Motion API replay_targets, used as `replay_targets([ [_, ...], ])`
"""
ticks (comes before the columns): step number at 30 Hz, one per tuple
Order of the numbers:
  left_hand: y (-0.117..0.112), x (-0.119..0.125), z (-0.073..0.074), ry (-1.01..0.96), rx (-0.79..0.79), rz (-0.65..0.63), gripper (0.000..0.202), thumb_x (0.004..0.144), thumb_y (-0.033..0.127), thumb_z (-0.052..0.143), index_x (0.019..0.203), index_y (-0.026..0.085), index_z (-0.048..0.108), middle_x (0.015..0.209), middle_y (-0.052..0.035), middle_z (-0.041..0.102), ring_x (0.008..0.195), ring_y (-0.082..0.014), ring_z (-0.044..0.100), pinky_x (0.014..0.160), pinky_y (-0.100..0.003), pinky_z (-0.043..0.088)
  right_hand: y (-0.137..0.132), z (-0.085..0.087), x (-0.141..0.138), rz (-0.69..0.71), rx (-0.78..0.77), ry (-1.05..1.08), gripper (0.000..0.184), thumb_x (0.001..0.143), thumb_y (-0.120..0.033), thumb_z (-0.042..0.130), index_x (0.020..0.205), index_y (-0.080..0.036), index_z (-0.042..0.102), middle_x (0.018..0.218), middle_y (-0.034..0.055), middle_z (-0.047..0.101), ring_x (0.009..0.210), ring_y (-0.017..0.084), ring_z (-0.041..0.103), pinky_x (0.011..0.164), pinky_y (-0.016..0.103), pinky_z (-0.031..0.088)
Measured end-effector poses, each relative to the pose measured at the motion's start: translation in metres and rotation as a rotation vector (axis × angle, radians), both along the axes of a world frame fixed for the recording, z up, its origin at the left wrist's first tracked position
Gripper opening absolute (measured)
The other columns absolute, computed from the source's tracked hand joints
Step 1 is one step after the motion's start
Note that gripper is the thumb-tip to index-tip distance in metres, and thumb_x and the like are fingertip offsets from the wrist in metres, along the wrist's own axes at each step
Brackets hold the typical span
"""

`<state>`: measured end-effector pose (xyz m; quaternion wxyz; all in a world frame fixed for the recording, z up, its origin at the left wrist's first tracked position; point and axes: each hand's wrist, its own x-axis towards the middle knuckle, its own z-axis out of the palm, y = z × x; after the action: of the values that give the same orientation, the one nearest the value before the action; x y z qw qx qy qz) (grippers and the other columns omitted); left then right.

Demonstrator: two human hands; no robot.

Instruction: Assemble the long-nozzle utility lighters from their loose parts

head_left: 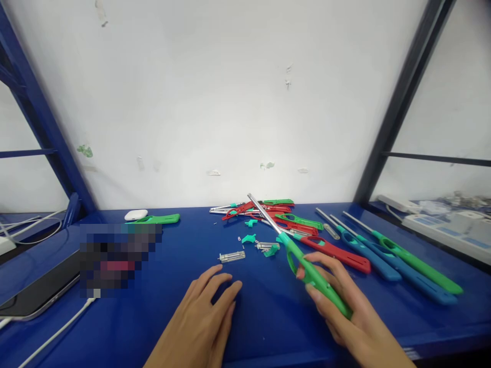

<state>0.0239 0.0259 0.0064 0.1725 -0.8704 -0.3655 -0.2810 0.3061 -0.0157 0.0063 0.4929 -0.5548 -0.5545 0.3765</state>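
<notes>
My right hand (pixel 345 312) is closed around the handle of a green long-nosed gas lighter (pixel 303 260), whose metal tube points up and away to the left. My left hand (pixel 205 317) rests flat on the blue table (pixel 268 317) with its fingers stretched out and holds nothing. A small metal part (pixel 232 256) lies just beyond its fingertips. Small teal plastic pieces (pixel 249 238) lie scattered past that.
A pile of red and green lighter shells (pixel 268 210) lies at the back centre. Several finished lighters, blue, green and red (pixel 383 253), lie in a row at the right. A phone with a white cable (pixel 34 291) lies at the left, a white case (pixel 136 214) behind it.
</notes>
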Motion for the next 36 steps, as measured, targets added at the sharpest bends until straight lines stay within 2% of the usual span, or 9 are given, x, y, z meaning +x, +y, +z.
replay_targets([
  [3,-0.001,0.000,0.000,0.001,-0.021,-0.001,0.036,0.101,0.017,0.049,0.131,0.025,0.066,0.125,-0.0075,0.076,0.123,-0.0287,0.072,0.091,-0.045,0.068,0.001,0.000,0.000,0.009,0.006,-0.009,0.050,0.100,-0.064,0.057,0.144,-0.040,0.048,0.116,0.0055,0.069,0.094,0.019,0.071,0.049,0.014,0.049],
  [5,0.000,0.000,-0.001,-0.006,-0.029,-0.008,0.036,0.101,0.016,0.049,0.130,0.025,0.067,0.123,-0.0068,0.077,0.121,-0.0279,0.073,0.091,-0.044,0.068,0.001,0.002,0.000,-0.017,0.022,-0.024,0.055,0.099,-0.064,0.058,0.148,-0.041,0.047,0.132,0.0065,0.068,0.124,0.024,0.066,0.071,0.018,0.059],
  [8,0.002,0.000,-0.001,-0.016,-0.034,-0.019,0.036,0.101,0.017,0.050,0.130,0.025,0.067,0.123,-0.0063,0.077,0.118,-0.0268,0.074,0.091,-0.041,0.068,-0.001,0.005,0.002,-0.024,-0.017,-0.041,0.068,0.098,-0.064,0.059,0.159,-0.047,0.037,0.153,0.0032,0.059,0.144,0.026,0.052,0.095,0.027,0.059],
  [11,0.003,0.000,0.000,-0.006,-0.029,-0.025,0.034,0.101,0.018,0.051,0.130,0.025,0.067,0.123,-0.0065,0.076,0.115,-0.0262,0.075,0.090,-0.041,0.068,-0.002,0.008,0.005,0.006,-0.099,-0.012,0.074,0.097,-0.064,0.062,0.163,-0.052,0.030,0.161,-0.0007,0.053,0.137,0.028,0.060,0.087,0.029,0.062],
  [16,0.002,0.000,0.001,-0.012,-0.018,-0.039,0.033,0.101,0.017,0.050,0.127,0.024,0.067,0.120,-0.0071,0.076,0.111,-0.0244,0.076,0.090,-0.039,0.068,0.000,0.008,0.008,0.009,-0.130,0.088,0.080,0.095,-0.061,0.066,0.165,-0.049,0.027,0.151,0.0048,0.062,0.086,0.021,0.075,0.054,0.023,0.058],
  [22,0.002,0.003,0.006,-0.050,-0.062,-0.072,0.034,0.099,0.013,0.047,0.122,0.024,0.070,0.117,-0.0069,0.076,0.106,-0.0226,0.076,0.090,-0.036,0.067,0.001,0.006,0.007,-0.020,-0.044,0.023,0.080,0.094,-0.061,0.067,0.164,-0.043,0.034,0.136,0.0054,0.070,0.124,0.027,0.066,0.074,0.023,0.062],
  [28,0.003,0.004,0.009,-0.052,-0.087,-0.079,0.036,0.098,0.010,0.046,0.120,0.023,0.071,0.114,-0.0077,0.076,0.101,-0.0234,0.076,0.086,-0.037,0.067,0.004,0.006,0.006,-0.013,-0.025,-0.013,0.073,0.098,-0.060,0.063,0.163,-0.042,0.036,0.137,0.0056,0.068,0.134,0.027,0.059,0.097,0.030,0.058],
  [32,0.002,0.004,0.008,-0.056,-0.117,-0.085,0.036,0.098,0.010,0.046,0.120,0.024,0.072,0.115,-0.0076,0.076,0.102,-0.0231,0.076,0.088,-0.036,0.066,0.003,0.007,0.008,-0.006,-0.070,-0.006,0.076,0.098,-0.061,0.062,0.165,-0.042,0.030,0.138,0.0063,0.067,0.133,0.028,0.060,0.083,0.027,0.061],
  [36,0.002,0.004,0.009,-0.038,-0.120,-0.081,0.036,0.098,0.010,0.045,0.118,0.023,0.073,0.115,-0.0080,0.076,0.100,-0.0232,0.076,0.085,-0.036,0.067,0.001,0.009,0.007,0.006,-0.091,0.035,0.077,0.098,-0.060,0.062,0.165,-0.042,0.030,0.133,0.0070,0.068,0.105,0.024,0.072,0.065,0.023,0.059],
])
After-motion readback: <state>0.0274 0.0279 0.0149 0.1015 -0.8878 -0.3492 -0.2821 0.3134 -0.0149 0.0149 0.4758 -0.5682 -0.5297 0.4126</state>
